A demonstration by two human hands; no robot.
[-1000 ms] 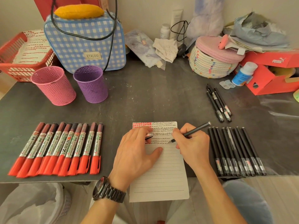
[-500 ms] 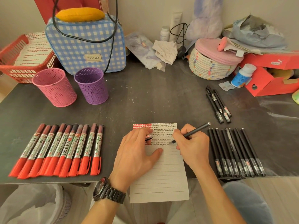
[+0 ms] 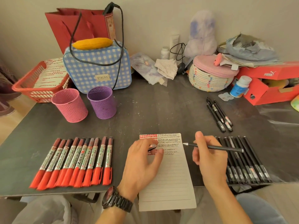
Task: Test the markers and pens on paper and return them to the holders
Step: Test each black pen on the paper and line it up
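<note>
Head view: the black pen has come off the paper. Half a second ago its tip was down among the scribbled rows at the sheet's top; now it hangs just over the paper's right edge. I judge this pen's test done, with capping next.

The pen's long axis runs nearly level across the view. Its tip points left towards the paper and its tail points right, over the row of black pens lying right of the sheet.

The right hand grips the barrel with curled fingers and thumb. The left hand sits on the paper's left part, fingers loosely bent, pinching what looks like the small dark pen cap.

Left of the paper lie the red markers. Beyond them, further from the sheet, stand the pink holder and the purple holder, with no pens showing in them. A few more pens lie beyond the paper's right corner.
</note>
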